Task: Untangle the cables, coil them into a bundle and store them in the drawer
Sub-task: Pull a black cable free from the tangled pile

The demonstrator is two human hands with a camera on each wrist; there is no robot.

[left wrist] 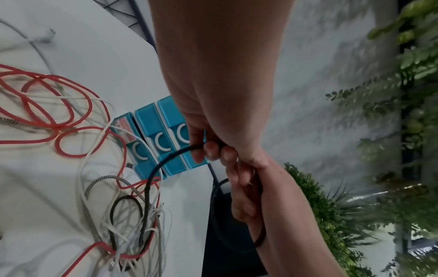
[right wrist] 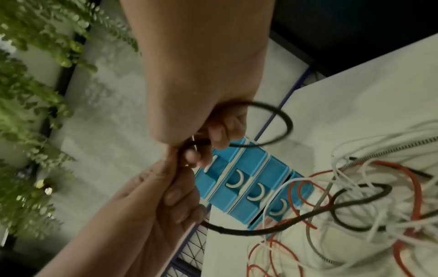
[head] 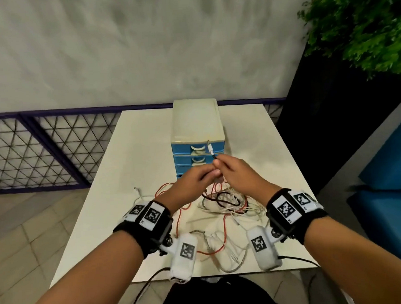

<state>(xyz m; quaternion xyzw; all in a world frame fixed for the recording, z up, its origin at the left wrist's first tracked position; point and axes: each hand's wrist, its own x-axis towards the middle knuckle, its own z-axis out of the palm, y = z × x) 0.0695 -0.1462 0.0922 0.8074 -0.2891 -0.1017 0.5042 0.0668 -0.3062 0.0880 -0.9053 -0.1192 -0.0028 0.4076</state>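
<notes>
A tangle of red, white, black and braided cables [head: 223, 205] lies on the white table [head: 134, 155] in front of a small cabinet [head: 194, 122] with blue drawers [left wrist: 166, 121], all shut. Both hands meet above the tangle, touching each other. My right hand [head: 233, 171] pinches a black cable [right wrist: 285, 127] whose white plug [head: 210, 148] sticks up before the top drawer. My left hand [head: 197, 178] curls its fingers round the same black cable [left wrist: 163, 161], which runs down into the pile. In the right wrist view the left hand [right wrist: 170, 196] grips just below the right hand [right wrist: 215, 131].
A loose white cable end [head: 137, 192] lies on the table's left part. A dark mesh railing [head: 32, 149] runs behind and to the left. Green plants [head: 362, 27] and a blue seat [head: 388, 165] stand to the right.
</notes>
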